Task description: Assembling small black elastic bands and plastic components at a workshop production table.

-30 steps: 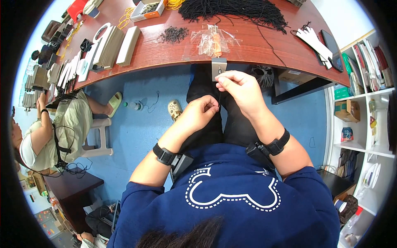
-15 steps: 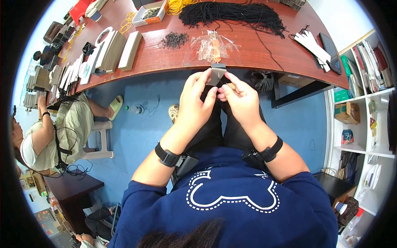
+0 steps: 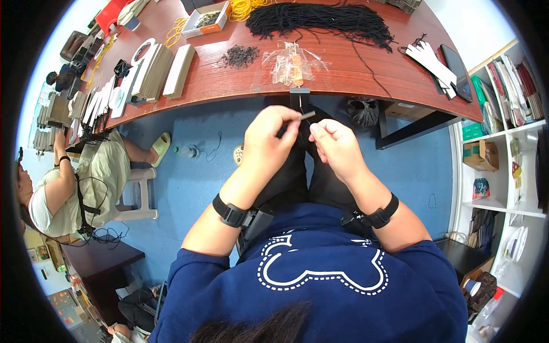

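My left hand [image 3: 269,134] pinches a small grey flat card [image 3: 307,115] between thumb and fingers, seen nearly edge-on. Just right of it, my right hand [image 3: 338,143] is closed in a pinch on a thin black cord [image 3: 309,121], of which only a short bit shows. Both hands are in front of the table edge, above my lap. A dark block [image 3: 299,90] is fixed at that edge, with a thin metal needle or hook [image 3: 301,102] pointing toward me. Clear tape [image 3: 280,71] covers an orange-tan strip [image 3: 297,70] behind the block.
On the reddish table [image 3: 337,66] lie a bundle of black cords [image 3: 320,20], black scraps [image 3: 240,56], card stacks [image 3: 154,71], white strips [image 3: 432,64] and a phone [image 3: 454,71]. A small box [image 3: 207,20] stands farther back. A person [image 3: 68,183] sits at left; shelves [image 3: 503,171] stand right.
The grey card has come away from the block at the table edge, toward me, and tilted edge-on. My right hand has shifted slightly right and down, apart from my left fingers.
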`<state>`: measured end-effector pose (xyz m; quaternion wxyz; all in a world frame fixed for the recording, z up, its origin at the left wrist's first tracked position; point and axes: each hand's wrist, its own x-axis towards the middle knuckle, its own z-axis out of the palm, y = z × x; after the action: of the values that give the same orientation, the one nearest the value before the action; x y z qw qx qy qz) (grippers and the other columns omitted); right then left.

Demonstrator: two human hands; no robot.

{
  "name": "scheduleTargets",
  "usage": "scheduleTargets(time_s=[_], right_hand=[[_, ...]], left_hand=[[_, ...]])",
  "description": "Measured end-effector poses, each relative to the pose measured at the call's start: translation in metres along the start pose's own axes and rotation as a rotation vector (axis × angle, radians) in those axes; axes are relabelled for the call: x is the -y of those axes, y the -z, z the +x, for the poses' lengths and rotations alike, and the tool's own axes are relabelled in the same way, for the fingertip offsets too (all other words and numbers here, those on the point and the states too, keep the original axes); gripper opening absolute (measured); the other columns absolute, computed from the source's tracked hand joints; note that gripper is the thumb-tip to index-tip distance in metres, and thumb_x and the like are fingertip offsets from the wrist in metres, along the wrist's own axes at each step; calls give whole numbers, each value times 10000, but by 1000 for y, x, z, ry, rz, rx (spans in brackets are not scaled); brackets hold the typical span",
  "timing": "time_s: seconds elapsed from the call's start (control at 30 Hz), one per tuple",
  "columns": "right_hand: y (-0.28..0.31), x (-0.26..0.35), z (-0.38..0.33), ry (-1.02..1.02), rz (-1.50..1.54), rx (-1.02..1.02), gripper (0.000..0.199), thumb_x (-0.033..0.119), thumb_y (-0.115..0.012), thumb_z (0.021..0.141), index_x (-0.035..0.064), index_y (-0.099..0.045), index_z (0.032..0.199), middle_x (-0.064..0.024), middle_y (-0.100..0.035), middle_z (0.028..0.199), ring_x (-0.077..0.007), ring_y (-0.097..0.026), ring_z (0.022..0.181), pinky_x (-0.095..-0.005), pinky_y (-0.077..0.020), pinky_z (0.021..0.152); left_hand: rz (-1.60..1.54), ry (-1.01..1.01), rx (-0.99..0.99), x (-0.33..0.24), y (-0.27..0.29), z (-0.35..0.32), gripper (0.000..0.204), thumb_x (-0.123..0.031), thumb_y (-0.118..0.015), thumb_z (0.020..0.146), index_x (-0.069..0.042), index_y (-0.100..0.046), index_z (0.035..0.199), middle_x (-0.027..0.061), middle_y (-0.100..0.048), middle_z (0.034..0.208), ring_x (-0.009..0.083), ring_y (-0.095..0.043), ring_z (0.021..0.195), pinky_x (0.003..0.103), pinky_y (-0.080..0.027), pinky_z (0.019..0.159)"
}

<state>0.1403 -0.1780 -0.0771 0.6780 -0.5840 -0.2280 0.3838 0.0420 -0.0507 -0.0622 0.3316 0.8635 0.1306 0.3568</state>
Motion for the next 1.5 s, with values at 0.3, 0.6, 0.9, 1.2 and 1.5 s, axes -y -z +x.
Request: scheduleTargets(time_s=[0.3,0.6,0.9,1.2,1.5], right_hand=[[-1,13,1,-40,2,101,175,116,-571,858,52,-552,697,75,-465,626,1,-389,580,-185,-308,495],[6,7,12,62,-203,69,212,132,-592,803,49,-519,622,66,-451,562,-17,-375,527,-217,-308,459],[20,2,11,46,-269,47,182,128,-587,769,31,-539,622,44,-472,555,-34,-406,539,-240,-346,475],[4,-7,1,-2,-474,192,168,177,-625,774,22,-612,708,-96,-589,620,-128,-567,598,-291,-453,565],[-1,1,-11,-398,-372,307,282,31,-597,802,-39,-515,1062,-66,-581,609,-82,-482,426,-203,-355,353]], left_hand=[[-675,564,111,0,-4,-2,154,-89,-596,863,7,-605,983,29,-621,860,103,-589,816,243,-481,748],[-846,772,229,2,-3,14,107,-138,-608,864,-33,-610,881,26,-620,792,82,-582,721,215,-481,676],[-1075,745,301,2,-9,7,116,-163,-608,858,-51,-578,855,6,-579,759,86,-537,693,220,-444,649],[-869,775,437,-10,28,-19,192,-152,-550,890,-23,-614,1018,27,-587,748,100,-536,657,218,-450,623],[87,-112,519,-2,10,-40,168,-131,-647,694,-120,-649,862,89,-598,616,278,-615,599,386,-484,552]])
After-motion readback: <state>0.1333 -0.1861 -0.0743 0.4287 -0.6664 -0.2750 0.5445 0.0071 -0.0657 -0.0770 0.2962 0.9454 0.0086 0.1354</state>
